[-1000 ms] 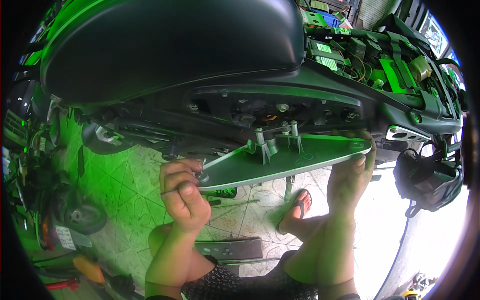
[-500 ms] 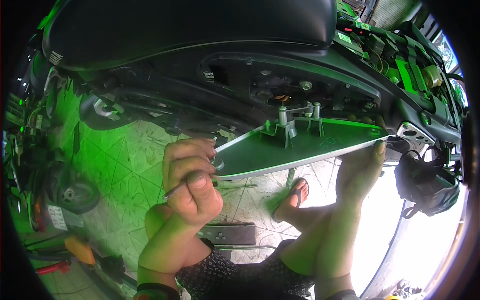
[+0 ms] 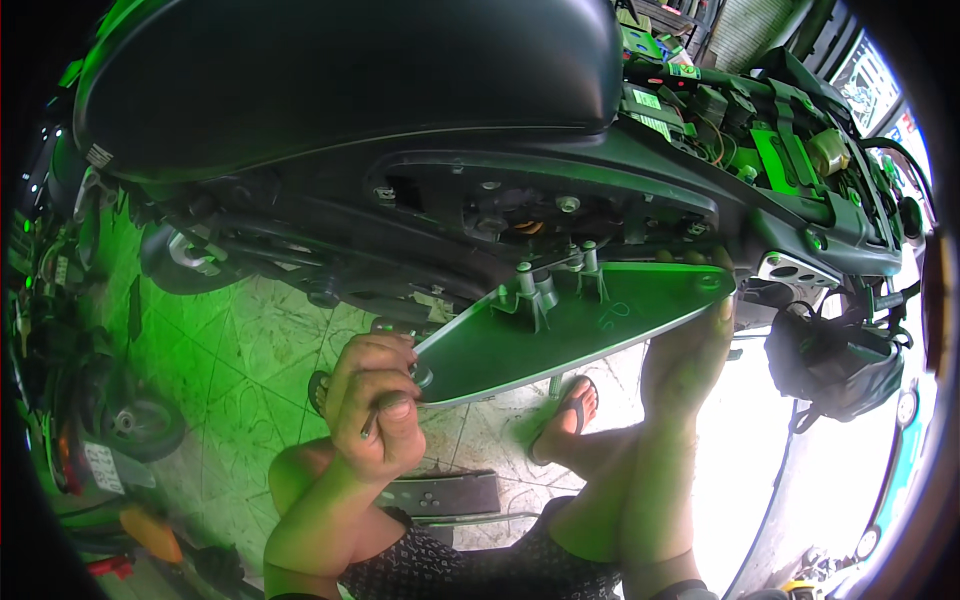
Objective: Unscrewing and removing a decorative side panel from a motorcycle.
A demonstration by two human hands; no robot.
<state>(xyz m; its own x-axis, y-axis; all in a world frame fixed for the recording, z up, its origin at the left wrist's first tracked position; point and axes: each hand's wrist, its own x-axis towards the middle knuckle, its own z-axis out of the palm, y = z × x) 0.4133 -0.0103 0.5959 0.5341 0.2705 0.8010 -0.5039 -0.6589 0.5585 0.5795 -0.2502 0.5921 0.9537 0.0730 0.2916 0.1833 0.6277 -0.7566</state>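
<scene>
Tilting the side panel (image 3: 600, 318) more steeply than moments ago, your left hand (image 3: 380, 402), also clutching a thin rod (image 3: 369, 425), and right hand (image 3: 688, 350) grip its ends, leaving it unseated just outside the motorcycle's (image 3: 340, 80) side opening (image 3: 610, 214).

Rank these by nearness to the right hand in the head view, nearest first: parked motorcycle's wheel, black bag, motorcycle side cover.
1. Motorcycle side cover: its right end is in the right hand.
2. Black bag: just off to the hand's right.
3. Parked motorcycle's wheel: far off at the picture's left.
</scene>
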